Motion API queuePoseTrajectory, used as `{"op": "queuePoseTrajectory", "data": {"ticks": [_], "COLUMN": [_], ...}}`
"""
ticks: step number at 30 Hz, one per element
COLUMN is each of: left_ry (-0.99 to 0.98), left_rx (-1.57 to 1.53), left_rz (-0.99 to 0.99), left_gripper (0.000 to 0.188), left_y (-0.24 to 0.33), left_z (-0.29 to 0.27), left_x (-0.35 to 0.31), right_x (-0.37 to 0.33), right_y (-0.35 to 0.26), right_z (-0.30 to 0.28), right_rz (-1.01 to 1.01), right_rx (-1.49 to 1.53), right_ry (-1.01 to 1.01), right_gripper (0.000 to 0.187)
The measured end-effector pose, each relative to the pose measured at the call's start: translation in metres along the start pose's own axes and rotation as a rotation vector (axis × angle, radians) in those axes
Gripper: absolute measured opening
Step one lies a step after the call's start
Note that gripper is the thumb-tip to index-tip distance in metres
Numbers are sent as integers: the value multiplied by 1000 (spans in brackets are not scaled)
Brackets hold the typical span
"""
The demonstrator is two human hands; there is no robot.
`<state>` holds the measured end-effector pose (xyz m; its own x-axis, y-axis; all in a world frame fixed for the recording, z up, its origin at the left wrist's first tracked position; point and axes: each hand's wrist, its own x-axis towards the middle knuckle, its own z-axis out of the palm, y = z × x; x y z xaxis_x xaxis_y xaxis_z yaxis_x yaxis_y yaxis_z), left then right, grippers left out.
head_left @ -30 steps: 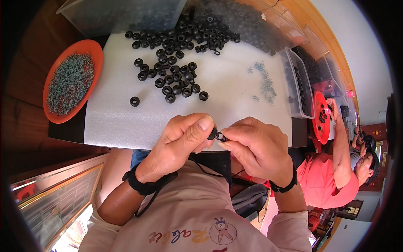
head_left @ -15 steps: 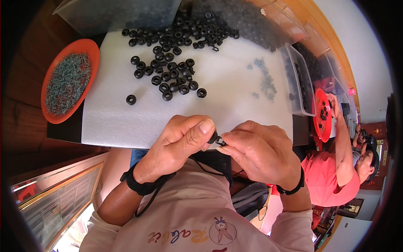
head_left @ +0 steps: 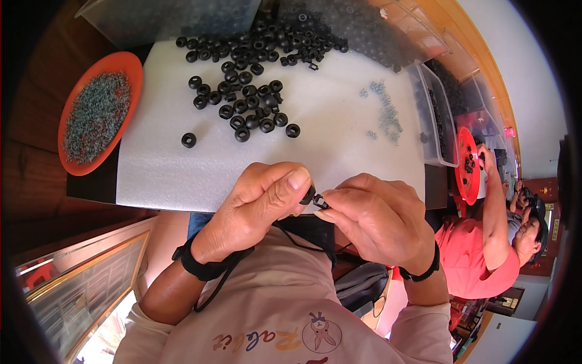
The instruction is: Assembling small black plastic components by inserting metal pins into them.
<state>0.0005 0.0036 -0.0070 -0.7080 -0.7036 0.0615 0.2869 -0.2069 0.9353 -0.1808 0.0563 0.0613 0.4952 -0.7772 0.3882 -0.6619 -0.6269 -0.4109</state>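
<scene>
My left hand (head_left: 260, 197) is closed on a round black plastic cord-lock body (head_left: 308, 195), mostly covered by the thumb and fingers. My right hand (head_left: 379, 212) pinches a small black cord-lock plunger (head_left: 321, 201) with a square opening. The two parts meet or nearly meet just past the table's near edge; whether they touch is hard to tell. Loose black cord-lock bodies (head_left: 242, 134) lie beyond my hands on a white foam sheet (head_left: 163, 176), one apart on the left. Tiny blue-grey springs (head_left: 389, 115) are scattered at the sheet's right.
An orange plate (head_left: 138, 79) full of springs stands at the left. More black parts are heaped at the far side near clear plastic bins (head_left: 200, 21). Another clear bin (head_left: 448, 145) borders the right. Beyond it, a co-worker in a red shirt (head_left: 473, 255) reaches to a red plate (head_left: 462, 136).
The plunger shows a little more clearly beside the cord-lock body, and both hands keep nearly the same grip. The co-worker's hand has shifted slightly down by the red plate.
</scene>
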Motion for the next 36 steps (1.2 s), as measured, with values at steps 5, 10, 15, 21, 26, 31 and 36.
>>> {"op": "queuePoseTrajectory", "data": {"ticks": [5,10,15,21,26,31,36], "left_ry": [-13,-23,-1,-33,-5,0,-7], "left_rx": [3,7,-4,-30,-37,-58,-35], "left_rz": [22,6,-15,-20,-28,-11,-26], "left_gripper": [49,49,48,47,48,47,47], "left_y": [-1,0,1,1,1,1,2], "left_z": [-1,-1,0,-2,-1,-1,-2], "left_x": [1,0,-1,-1,-1,-2,-2], "right_x": [0,0,0,0,-2,-4,-1], "right_y": [0,-3,-3,-5,-9,-11,-16], "right_z": [1,3,6,7,8,15,17], "right_rz": [5,3,18,18,50,114,201], "right_rx": [9,2,31,10,7,127,168], "right_ry": [5,40,62,69,78,116,170], "right_gripper": [25,25,25,26,27,24,23]}}
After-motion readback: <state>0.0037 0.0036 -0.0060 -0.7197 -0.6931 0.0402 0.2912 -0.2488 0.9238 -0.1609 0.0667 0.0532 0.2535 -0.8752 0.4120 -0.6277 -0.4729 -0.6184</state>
